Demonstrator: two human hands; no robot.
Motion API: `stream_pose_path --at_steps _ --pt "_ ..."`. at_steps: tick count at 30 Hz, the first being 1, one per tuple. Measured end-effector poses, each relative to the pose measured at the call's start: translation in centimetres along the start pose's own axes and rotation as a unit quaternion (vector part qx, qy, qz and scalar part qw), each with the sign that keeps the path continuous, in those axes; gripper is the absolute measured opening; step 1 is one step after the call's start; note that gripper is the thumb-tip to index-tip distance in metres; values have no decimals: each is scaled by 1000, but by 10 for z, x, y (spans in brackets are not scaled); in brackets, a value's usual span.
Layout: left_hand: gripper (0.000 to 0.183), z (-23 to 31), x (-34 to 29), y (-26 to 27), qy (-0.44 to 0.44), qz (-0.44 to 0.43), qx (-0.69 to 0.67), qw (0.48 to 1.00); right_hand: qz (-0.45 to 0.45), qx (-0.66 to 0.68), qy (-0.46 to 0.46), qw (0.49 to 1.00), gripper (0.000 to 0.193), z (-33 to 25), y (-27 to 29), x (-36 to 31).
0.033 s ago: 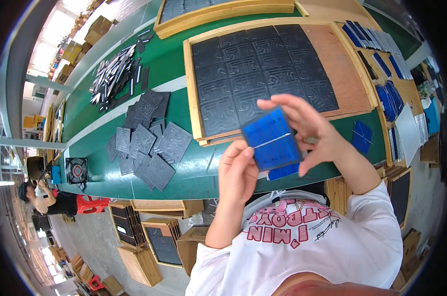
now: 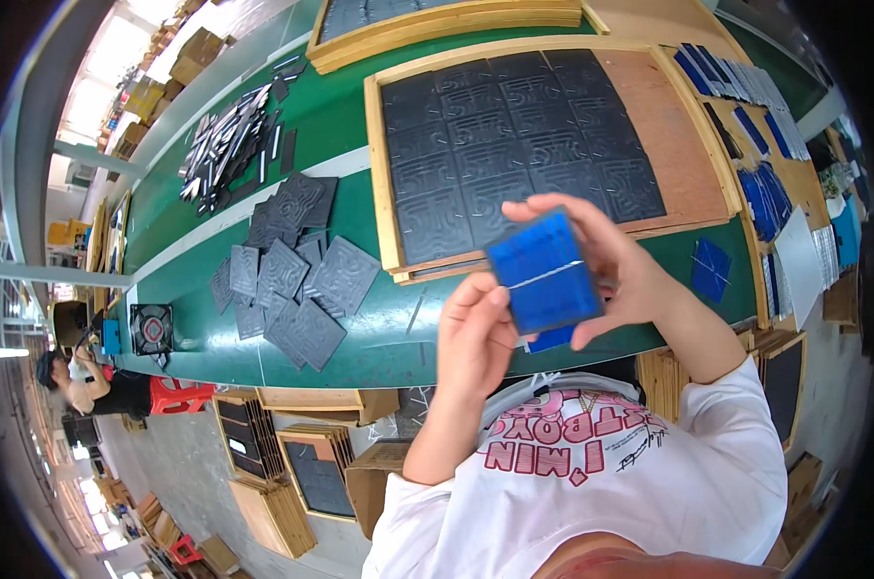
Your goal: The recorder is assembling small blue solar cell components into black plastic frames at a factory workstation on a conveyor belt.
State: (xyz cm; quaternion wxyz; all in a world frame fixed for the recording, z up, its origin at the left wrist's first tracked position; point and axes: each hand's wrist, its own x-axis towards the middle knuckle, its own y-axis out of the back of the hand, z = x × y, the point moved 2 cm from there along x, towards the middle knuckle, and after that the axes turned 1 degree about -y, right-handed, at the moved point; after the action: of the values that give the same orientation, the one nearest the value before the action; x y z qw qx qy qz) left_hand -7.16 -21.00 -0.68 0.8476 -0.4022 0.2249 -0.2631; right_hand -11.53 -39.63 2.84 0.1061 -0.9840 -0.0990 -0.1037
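Small blue panel (image 2: 545, 294) and left hand (image 2: 477, 333) shifted slightly toward 3 o'clock since the earlier frame; right hand (image 2: 615, 265) now curls closer round the panel, thumb nearer its lower corner. Panel is held up over the near edge of the green tabletop (image 2: 374, 345), about 6 o'clock of the wooden frame (image 2: 383, 183) with black tiles (image 2: 495, 145). Left grip pinches the 9 o'clock edge, thumb on the face. Right grip is loosely curved, fingers toward 12, thumb toward 5; can't tell if it presses. Step in hand, likely: handling or checking the panel two-handed. Next move probably calls for firm right-hand support at the 3 o'clock edge. Blue face toward camera; pale line runs from between 8 and 9 to between 2 and 3. Nearly square, looks slightly longer along 11-to-5. A loose blue piece (image 2: 711, 269) lies off at 3 o'clock.
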Motion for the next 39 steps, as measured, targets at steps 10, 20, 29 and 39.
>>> stream_pose_path --at_steps 10,20,29,39 --pt "36 84 -53 -83 -477 -138 641 586 155 -561 44 812 89 -57 113 6" --pt "44 120 -92 -146 -515 -189 641 536 185 -649 -86 733 94 -41 282 32" --pt "25 122 -75 -104 -785 -207 402 422 189 -550 -147 800 97 -36 306 42" --pt "42 156 -28 16 -382 95 743 541 224 -523 -113 814 89 -35 303 26"
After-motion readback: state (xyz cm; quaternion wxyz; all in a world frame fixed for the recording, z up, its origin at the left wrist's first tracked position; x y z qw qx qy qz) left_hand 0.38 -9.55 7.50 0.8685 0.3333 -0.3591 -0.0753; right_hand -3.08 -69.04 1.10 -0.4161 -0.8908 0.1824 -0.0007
